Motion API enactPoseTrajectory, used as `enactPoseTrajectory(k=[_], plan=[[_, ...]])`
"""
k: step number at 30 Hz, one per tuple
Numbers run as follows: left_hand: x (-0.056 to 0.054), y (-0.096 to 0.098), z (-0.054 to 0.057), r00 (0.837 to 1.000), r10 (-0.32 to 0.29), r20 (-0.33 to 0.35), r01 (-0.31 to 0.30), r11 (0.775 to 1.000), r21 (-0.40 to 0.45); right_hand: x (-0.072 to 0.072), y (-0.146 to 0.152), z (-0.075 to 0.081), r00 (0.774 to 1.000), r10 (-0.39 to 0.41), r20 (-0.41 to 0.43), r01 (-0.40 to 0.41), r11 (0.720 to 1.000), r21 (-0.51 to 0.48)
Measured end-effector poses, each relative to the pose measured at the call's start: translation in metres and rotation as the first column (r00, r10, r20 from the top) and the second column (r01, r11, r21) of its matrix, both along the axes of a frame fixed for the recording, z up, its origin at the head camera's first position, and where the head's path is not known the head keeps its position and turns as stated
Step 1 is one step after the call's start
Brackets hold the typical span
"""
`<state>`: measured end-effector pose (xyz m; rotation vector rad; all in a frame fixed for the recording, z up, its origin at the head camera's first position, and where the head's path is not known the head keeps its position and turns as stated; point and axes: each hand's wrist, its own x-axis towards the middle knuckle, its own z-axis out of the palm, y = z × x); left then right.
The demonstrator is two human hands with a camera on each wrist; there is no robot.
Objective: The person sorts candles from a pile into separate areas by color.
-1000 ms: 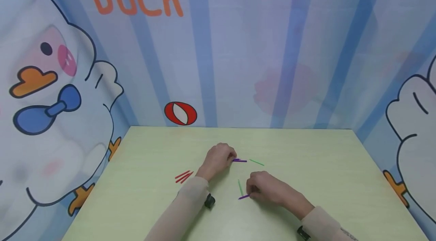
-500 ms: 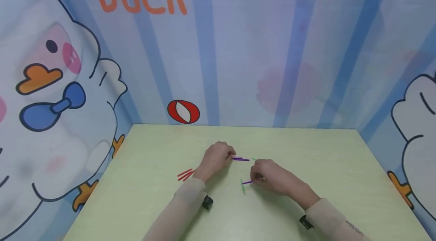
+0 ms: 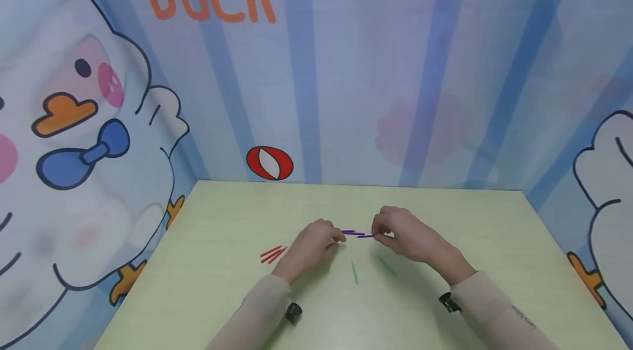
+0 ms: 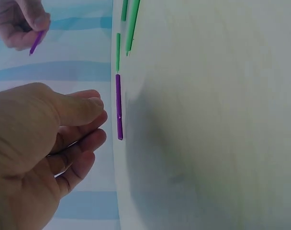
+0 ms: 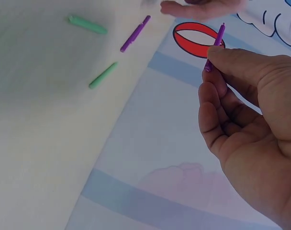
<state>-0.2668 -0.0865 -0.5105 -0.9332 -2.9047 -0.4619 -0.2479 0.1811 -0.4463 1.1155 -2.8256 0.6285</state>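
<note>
In the head view my right hand (image 3: 407,234) is above the far middle of the table, pinching a slim purple stick (image 5: 217,40) with a narrow tip, like a birthday candle, between thumb and index finger. My left hand (image 3: 314,243) hovers beside two similar purple sticks (image 4: 118,103) that lie on the table end over end. Its fingers bend loosely and hold nothing. One green stick (image 4: 118,50) continues the line beyond the purple ones. Two more lie nearer the person: a green stick (image 3: 354,272) between the hands and another green stick (image 3: 388,266) below the right hand.
Several red sticks (image 3: 273,254) lie bunched left of the left hand. The pale yellow-green table (image 3: 445,207) ends at a hanging cloth backdrop (image 3: 346,92) printed with ducks and stripes.
My right hand, holding the purple stick, has moved away from the person toward the purple pair, uncovering a green stick. The left hand has let go of the purple sticks and drawn slightly nearer.
</note>
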Motion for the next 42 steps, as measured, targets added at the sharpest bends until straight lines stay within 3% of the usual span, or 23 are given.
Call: enactPoseTrajectory(k=[8, 22, 30, 38, 42], plan=[[0.016, -0.006, 0.0, 0.991, -0.111, 0.069, 0.111, 0.994, 0.012, -0.007, -0.005, 0.004, 0.999, 0.002, -0.036, -0.003, 1.0, -0.025], [0.029, -0.001, -0.002, 0.959, -0.281, 0.025, 0.281, 0.96, -0.014, -0.014, -0.016, 0.002, 0.995, -0.028, -0.093, 0.023, 0.998, -0.06], [0.032, 0.001, -0.013, 0.959, -0.282, 0.012, 0.282, 0.958, -0.045, -0.027, -0.033, -0.009, 0.995, -0.035, -0.09, 0.03, 0.997, -0.065], [0.032, 0.001, -0.014, 0.959, -0.282, 0.009, 0.282, 0.958, -0.052, -0.033, -0.041, -0.016, 0.998, -0.061, -0.035, 0.06, 0.998, -0.026], [0.033, 0.002, -0.013, 0.955, -0.297, -0.025, 0.295, 0.953, -0.065, -0.037, -0.042, -0.02, 0.997, -0.076, -0.004, 0.076, 0.997, -0.012]])
